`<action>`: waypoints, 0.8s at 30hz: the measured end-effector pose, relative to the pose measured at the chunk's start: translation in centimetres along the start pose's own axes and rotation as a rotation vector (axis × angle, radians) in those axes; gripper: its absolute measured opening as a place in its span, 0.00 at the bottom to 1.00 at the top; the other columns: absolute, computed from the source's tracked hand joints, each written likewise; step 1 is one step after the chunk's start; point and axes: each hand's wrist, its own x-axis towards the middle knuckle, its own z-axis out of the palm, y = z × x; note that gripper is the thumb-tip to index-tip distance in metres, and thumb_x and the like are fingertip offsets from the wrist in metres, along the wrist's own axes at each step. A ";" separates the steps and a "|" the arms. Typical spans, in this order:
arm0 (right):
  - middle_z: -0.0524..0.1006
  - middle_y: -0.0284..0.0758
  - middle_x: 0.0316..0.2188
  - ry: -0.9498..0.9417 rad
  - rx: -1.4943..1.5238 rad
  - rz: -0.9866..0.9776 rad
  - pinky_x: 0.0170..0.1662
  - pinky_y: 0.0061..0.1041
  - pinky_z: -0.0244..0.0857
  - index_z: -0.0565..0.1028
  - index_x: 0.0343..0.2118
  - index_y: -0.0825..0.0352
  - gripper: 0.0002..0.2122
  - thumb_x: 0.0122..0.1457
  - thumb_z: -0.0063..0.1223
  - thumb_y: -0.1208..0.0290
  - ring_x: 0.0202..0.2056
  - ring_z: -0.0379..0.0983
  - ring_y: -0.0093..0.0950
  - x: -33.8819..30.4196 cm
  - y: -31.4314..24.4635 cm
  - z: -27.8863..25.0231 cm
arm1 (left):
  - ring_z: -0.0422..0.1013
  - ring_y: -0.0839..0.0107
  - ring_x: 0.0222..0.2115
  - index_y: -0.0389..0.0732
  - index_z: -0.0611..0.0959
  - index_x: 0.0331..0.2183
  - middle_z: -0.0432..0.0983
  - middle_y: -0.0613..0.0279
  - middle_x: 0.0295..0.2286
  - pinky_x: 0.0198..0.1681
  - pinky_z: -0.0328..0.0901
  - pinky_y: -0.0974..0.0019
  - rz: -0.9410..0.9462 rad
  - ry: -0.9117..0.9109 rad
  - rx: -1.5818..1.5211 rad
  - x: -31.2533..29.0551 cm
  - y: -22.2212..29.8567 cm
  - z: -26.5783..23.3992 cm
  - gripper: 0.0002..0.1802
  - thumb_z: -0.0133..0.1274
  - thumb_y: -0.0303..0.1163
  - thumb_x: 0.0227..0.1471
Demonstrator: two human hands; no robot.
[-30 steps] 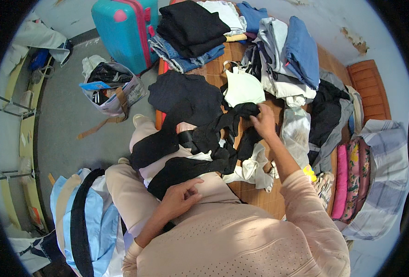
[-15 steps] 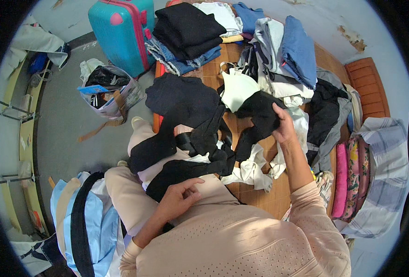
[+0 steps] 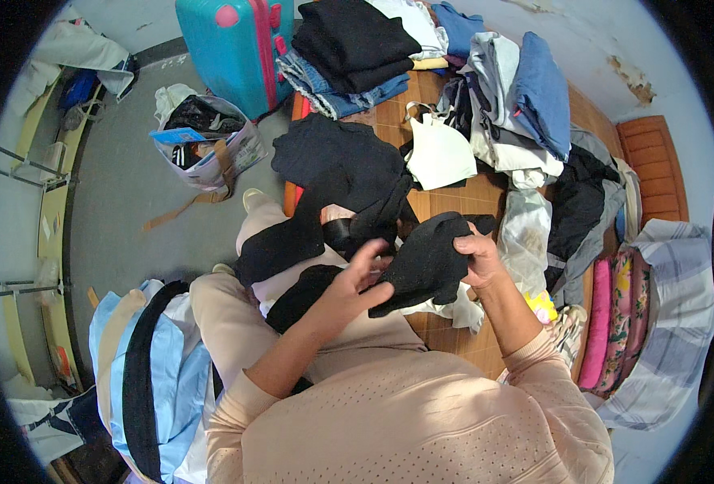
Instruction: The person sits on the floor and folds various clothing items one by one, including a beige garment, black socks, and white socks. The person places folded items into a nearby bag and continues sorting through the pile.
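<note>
Center of the frame: a small, soft, black knitted-fabric garment (image 3: 428,262) was held up above the person's lap. The right hand (image 3: 480,256) pinched its right edge between thumb and fingers; the left hand (image 3: 360,282) stood with fingers spread at its left edge, though blur left it unclear whether it had closed on the cloth. Half a second earlier, the garment had hung farther up and to the right, partly over the pale mint-white cupped garment (image 3: 444,153), while the left hand had rested on the lap. The change brought the piece within reach of both hands and apart from the mint-white one. Upper center: a wide, dark, crumpled cloth garment (image 3: 333,157) lay on the brown wood-patterned surface (image 3: 480,206).
</note>
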 end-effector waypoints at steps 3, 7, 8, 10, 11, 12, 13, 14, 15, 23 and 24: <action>0.77 0.40 0.36 -0.043 -0.122 -0.041 0.46 0.29 0.68 0.72 0.39 0.74 0.16 0.45 0.55 0.78 0.37 0.75 0.31 0.1 0.3 -1.2 | 0.68 0.76 0.35 0.32 0.72 0.46 0.73 0.61 0.37 0.39 0.63 0.72 -0.181 -0.115 0.065 -0.3 0.3 0.0 0.24 0.56 0.35 0.50; 0.77 0.39 0.33 0.029 -0.084 -0.075 0.42 0.25 0.68 0.73 0.35 0.72 0.12 0.44 0.57 0.80 0.34 0.75 0.29 0.2 0.3 -2.3 | 0.67 0.79 0.28 0.30 0.80 0.36 0.75 0.64 0.28 0.35 0.63 0.74 -0.169 0.118 0.020 -1.3 -0.3 0.0 0.17 0.56 0.35 0.50; 0.77 0.39 0.32 0.038 -0.084 -0.076 0.42 0.25 0.68 0.73 0.34 0.72 0.11 0.45 0.57 0.80 0.34 0.75 0.29 0.1 0.4 -2.4 | 0.68 0.79 0.29 0.31 0.79 0.38 0.75 0.64 0.29 0.36 0.63 0.75 -0.174 0.160 -0.036 -1.4 -0.3 -0.1 0.15 0.55 0.31 0.51; 0.77 0.38 0.31 0.048 -0.082 -0.067 0.41 0.24 0.69 0.73 0.32 0.71 0.10 0.45 0.57 0.80 0.33 0.75 0.28 0.0 0.6 -2.7 | 0.68 0.79 0.30 0.31 0.79 0.38 0.75 0.64 0.30 0.36 0.64 0.75 -0.166 0.263 -0.059 -1.7 -0.6 -0.3 0.13 0.54 0.29 0.51; 0.77 0.38 0.31 0.049 -0.081 -0.058 0.40 0.24 0.69 0.73 0.32 0.71 0.10 0.45 0.58 0.79 0.32 0.75 0.27 0.0 0.7 -2.8 | 0.69 0.79 0.31 0.31 0.79 0.39 0.75 0.64 0.31 0.36 0.64 0.75 -0.162 0.313 -0.070 -2.0 -1.0 -0.4 0.13 0.53 0.28 0.51; 0.77 0.38 0.31 0.050 -0.080 -0.052 0.39 0.23 0.69 0.73 0.32 0.71 0.10 0.44 0.58 0.79 0.31 0.75 0.27 0.0 0.9 -2.9 | 0.69 0.78 0.32 0.32 0.79 0.39 0.75 0.65 0.32 0.37 0.64 0.75 -0.168 0.313 -0.218 -2.0 -1.6 -0.7 0.12 0.52 0.26 0.52; 0.77 0.37 0.30 0.063 -0.099 -0.041 0.38 0.23 0.69 0.73 0.31 0.71 0.10 0.44 0.59 0.78 0.30 0.75 0.26 -0.2 0.9 -3.2 | 0.69 0.78 0.32 0.32 0.80 0.39 0.75 0.65 0.32 0.37 0.64 0.75 -0.085 0.290 -0.159 -2.6 -2.1 -0.8 0.12 0.52 0.27 0.52; 0.77 0.36 0.29 0.077 -0.117 -0.030 0.37 0.23 0.68 0.73 0.31 0.70 0.09 0.44 0.59 0.78 0.29 0.74 0.25 -0.7 1.0 -3.6 | 0.69 0.78 0.32 0.32 0.80 0.39 0.75 0.65 0.32 0.37 0.64 0.75 -0.002 0.265 -0.099 -3.2 -2.4 -0.9 0.12 0.53 0.28 0.52; 0.77 0.36 0.28 0.088 -0.137 -0.019 0.36 0.22 0.68 0.73 0.30 0.70 0.09 0.44 0.59 0.77 0.28 0.74 0.25 -1.2 1.1 -4.1 | 0.69 0.78 0.32 0.32 0.80 0.39 0.75 0.65 0.32 0.37 0.65 0.74 0.029 0.217 -0.127 -3.7 -2.5 -1.1 0.13 0.53 0.28 0.51; 0.67 0.29 0.15 -0.060 -1.369 0.294 0.25 0.21 0.59 0.72 0.21 0.69 0.06 0.48 0.59 0.75 0.22 0.65 0.19 -4.7 4.0 -7.1 | 0.71 0.76 0.34 0.33 0.78 0.43 0.76 0.61 0.35 0.40 0.66 0.71 -0.067 -0.088 -0.032 -5.3 -2.2 -1.8 0.18 0.55 0.30 0.49; 0.67 0.32 0.15 -0.047 -1.578 0.309 0.26 0.23 0.61 0.73 0.22 0.69 0.05 0.47 0.59 0.75 0.23 0.68 0.23 -4.8 4.0 -7.6 | 0.70 0.77 0.36 0.35 0.77 0.45 0.76 0.61 0.36 0.42 0.65 0.71 -0.077 -0.104 0.066 -5.2 -1.9 -1.4 0.19 0.55 0.30 0.50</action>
